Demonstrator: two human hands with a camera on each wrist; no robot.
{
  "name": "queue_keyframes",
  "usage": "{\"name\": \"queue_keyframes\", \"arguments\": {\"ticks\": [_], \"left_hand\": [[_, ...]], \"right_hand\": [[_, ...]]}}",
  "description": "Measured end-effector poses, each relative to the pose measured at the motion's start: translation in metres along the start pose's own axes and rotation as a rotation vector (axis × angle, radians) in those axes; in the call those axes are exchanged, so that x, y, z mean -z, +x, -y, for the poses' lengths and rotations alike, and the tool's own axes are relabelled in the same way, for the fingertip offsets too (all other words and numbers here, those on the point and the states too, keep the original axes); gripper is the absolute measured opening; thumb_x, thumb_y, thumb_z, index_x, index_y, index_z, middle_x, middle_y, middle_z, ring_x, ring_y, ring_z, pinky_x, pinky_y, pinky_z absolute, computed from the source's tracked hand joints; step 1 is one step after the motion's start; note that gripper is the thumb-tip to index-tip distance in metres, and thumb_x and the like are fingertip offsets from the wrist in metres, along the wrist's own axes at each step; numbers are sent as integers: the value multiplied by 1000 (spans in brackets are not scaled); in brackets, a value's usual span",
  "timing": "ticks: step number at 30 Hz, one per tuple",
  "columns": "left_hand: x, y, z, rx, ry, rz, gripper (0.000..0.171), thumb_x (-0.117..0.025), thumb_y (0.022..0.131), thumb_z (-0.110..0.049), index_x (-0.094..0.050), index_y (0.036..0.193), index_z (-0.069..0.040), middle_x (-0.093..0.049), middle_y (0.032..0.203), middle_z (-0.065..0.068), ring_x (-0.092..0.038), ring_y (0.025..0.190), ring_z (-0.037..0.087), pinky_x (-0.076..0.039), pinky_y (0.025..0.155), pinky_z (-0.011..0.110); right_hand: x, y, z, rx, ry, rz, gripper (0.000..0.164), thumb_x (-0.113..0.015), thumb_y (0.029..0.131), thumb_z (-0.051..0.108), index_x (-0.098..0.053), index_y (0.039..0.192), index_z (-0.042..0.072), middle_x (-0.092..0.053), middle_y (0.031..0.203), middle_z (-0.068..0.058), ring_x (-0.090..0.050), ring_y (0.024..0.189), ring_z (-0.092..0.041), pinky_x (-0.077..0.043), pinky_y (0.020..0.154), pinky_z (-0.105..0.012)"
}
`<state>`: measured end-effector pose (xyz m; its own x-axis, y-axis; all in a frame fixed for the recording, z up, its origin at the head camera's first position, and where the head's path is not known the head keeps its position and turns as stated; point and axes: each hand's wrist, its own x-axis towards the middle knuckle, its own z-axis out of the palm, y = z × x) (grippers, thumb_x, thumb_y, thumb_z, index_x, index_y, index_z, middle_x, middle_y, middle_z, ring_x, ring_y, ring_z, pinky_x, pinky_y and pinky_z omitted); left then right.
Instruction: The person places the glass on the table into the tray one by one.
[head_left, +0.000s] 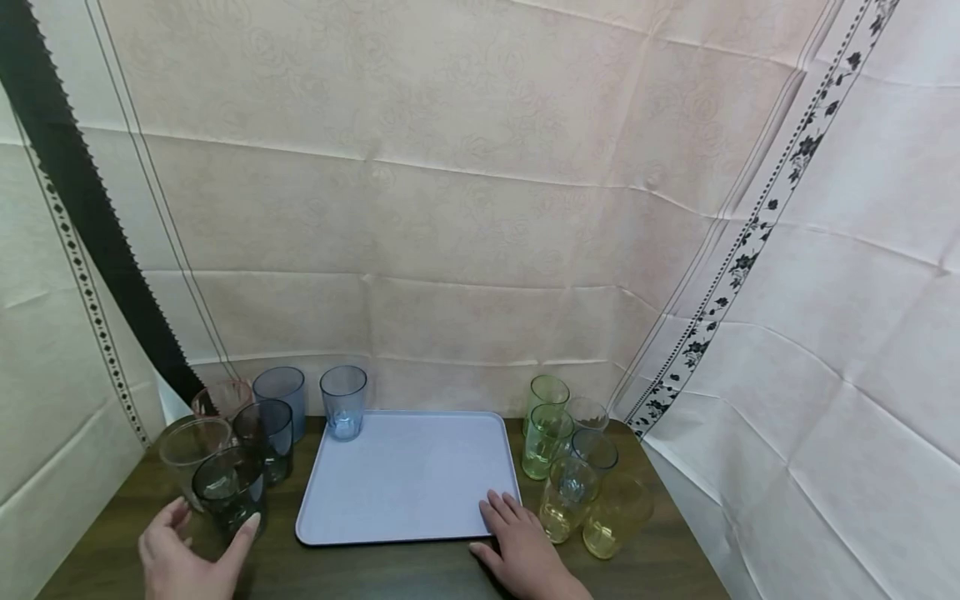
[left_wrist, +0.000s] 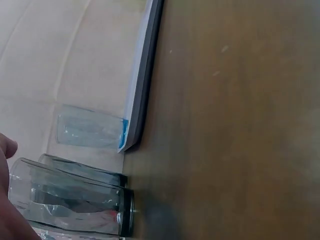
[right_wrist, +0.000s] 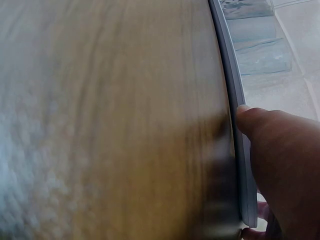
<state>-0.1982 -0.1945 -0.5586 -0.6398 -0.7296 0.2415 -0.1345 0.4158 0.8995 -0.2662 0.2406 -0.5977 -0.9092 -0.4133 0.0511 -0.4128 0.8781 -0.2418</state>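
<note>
My left hand (head_left: pixel 191 558) is at the near side of a dark smoky glass (head_left: pixel 228 492), thumb and fingers spread to either side of it. In the left wrist view the thumb (left_wrist: pixel 7 147) shows beside the dark glass (left_wrist: pixel 75 200), and no firm grip is visible. My right hand (head_left: pixel 525 550) rests with extended fingers on the right front corner of a white tray (head_left: pixel 412 487). The right wrist view shows its thumb (right_wrist: pixel 250 116) against the tray's dark-sided edge (right_wrist: pixel 239 145). A blue glass (head_left: pixel 344 408) stands upright on the tray's back left corner.
Left of the tray stand another dark glass (head_left: pixel 272 437), a blue glass (head_left: pixel 281 396), a pinkish glass (head_left: pixel 222 395) and a pale glass (head_left: pixel 187 446). Green glasses (head_left: pixel 543 446), yellow glasses (head_left: pixel 603 525) and others cluster at the right. Patterned cloth (head_left: pixel 420 225) hangs behind the wooden table (head_left: pixel 375 571).
</note>
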Motion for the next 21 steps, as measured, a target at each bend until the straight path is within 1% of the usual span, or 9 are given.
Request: {"name": "queue_keyframes", "arguments": {"ticks": [1, 2, 3, 4, 9, 15, 21], "left_hand": [[-2, 3, -1, 12, -11, 5, 98, -92, 90, -30, -35, 163, 3, -43, 154, 32, -49, 137, 50, -47, 115, 48], [-4, 6, -1, 18, -19, 13, 101, -91, 91, -32, -32, 165, 3, -42, 155, 33, -47, 139, 52, -44, 118, 58], [-6, 10, -1, 11, -29, 14, 102, -90, 92, -33, -31, 165, 4, -42, 155, 34, -45, 140, 52, -42, 117, 64], [-8, 13, -1, 5, -31, 13, 103, -90, 91, -34, -30, 165, 4, -41, 154, 34, -45, 139, 53, -42, 115, 67], [-15, 24, 1, -8, -26, 30, 104, -91, 91, -36, -29, 164, 4, -37, 153, 34, -40, 138, 52, -39, 105, 69], [-17, 33, -1, -2, -34, 75, 103, -90, 93, -37, -28, 164, 5, -34, 155, 36, -41, 138, 53, -41, 105, 71], [-15, 37, -3, 2, -31, 102, 97, -87, 95, -36, -30, 162, 6, -33, 156, 37, -42, 137, 55, -40, 107, 72]], "right_hand": [[0, 0, 0, 1, -1, -1, 78, -52, 109, 71, -51, 167, 19, -43, 175, -6, -39, 161, -38, -41, 121, -68], [0, 0, 0, 2, -2, -2, 78, -52, 109, 71, -51, 167, 19, -43, 175, -6, -39, 161, -38, -41, 121, -68], [0, 0, 0, 2, -4, -2, 78, -52, 109, 71, -51, 167, 19, -43, 175, -6, -39, 161, -38, -41, 121, -68], [1, 0, 0, 2, -3, -3, 78, -52, 109, 71, -51, 167, 19, -43, 175, -6, -39, 161, -38, -41, 121, -68], [1, -1, 1, -2, 2, 6, 78, -53, 108, 71, -51, 168, 20, -42, 176, -5, -38, 161, -37, -41, 120, -69], [2, -1, 1, -6, 5, 8, 78, -54, 109, 70, -51, 167, 20, -42, 176, -5, -38, 161, -37, -41, 120, -69], [3, -1, 1, -5, -2, -1, 77, -55, 109, 69, -52, 167, 19, -43, 175, -5, -39, 161, -38, -41, 120, -69]]}}
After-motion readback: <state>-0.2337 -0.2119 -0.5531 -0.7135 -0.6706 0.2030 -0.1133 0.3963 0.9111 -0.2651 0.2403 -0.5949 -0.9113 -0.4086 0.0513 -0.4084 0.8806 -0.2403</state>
